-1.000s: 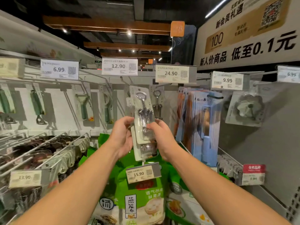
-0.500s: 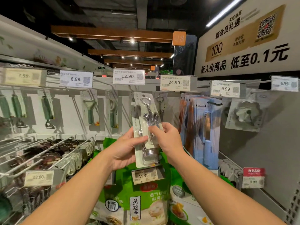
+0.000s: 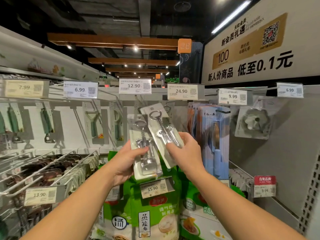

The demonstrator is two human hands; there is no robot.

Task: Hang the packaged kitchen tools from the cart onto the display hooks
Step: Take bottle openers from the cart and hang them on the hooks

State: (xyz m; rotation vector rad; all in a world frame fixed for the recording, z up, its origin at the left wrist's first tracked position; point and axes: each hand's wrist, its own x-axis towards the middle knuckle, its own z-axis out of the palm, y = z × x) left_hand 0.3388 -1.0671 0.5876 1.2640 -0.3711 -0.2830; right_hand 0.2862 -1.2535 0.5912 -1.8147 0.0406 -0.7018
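The person stood before the display wall with both hands raised, each holding one carded corkscrew. The right hand (image 3: 186, 153) pinched the lower end of the tilted corkscrew pack (image 3: 161, 134), fingers curled round its edge; from that grip the card's long axis ran up and to the left, so that its punched hang hole pointed toward the space beneath the 24.90 price tag (image 3: 183, 91). The left hand (image 3: 127, 163) held the upright corkscrew pack (image 3: 144, 149) from the side, thumb pressed across its front, with the card's long axis near vertical and its top below and left of the other. The tilted pack overlapped the upright one along its right edge. The right hand's pack lay nearer the hook, of which only a dark fragment showed behind the cards; its tip could not be made out. The coming move would probably require levelling the hang hole with that hook. Neighbouring pegs carried green-handled peelers (image 3: 94, 126) and blue carded knives (image 3: 213, 135).
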